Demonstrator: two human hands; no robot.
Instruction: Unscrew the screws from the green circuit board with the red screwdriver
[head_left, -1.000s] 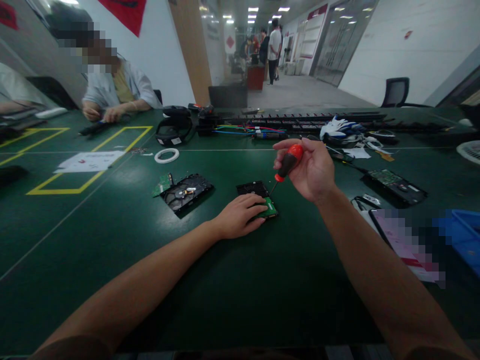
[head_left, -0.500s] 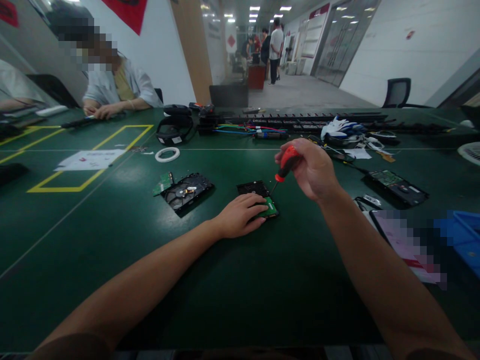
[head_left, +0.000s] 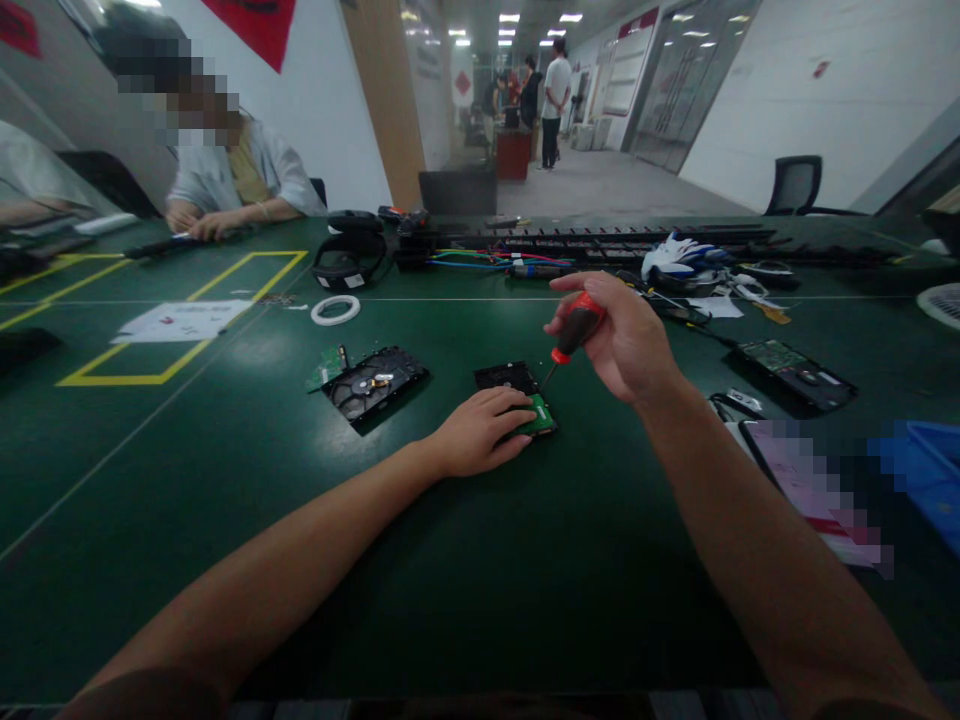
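Note:
My right hand [head_left: 621, 335] is closed round the red and black handle of a screwdriver [head_left: 581, 322], its index finger lifted off the handle. The thin shaft slants down to the right edge of a black hard drive [head_left: 506, 377] with a green circuit board [head_left: 541, 415]. Over the drive and board lies my left hand [head_left: 484, 432], its fingers resting on them and hiding part of both. Left of it sits another black drive casing [head_left: 379, 385], beside a loose green board [head_left: 326, 368].
A white ring [head_left: 335, 310] and a headset [head_left: 349, 255] stand behind the casing. At right are another hard drive [head_left: 795, 375], white gloves [head_left: 679, 258] and a blue basket [head_left: 934, 470]. Across the table at left sits a person [head_left: 240, 175].
My right index finger has lifted from the screwdriver handle and stretched to the left. My left hand has not visibly moved.

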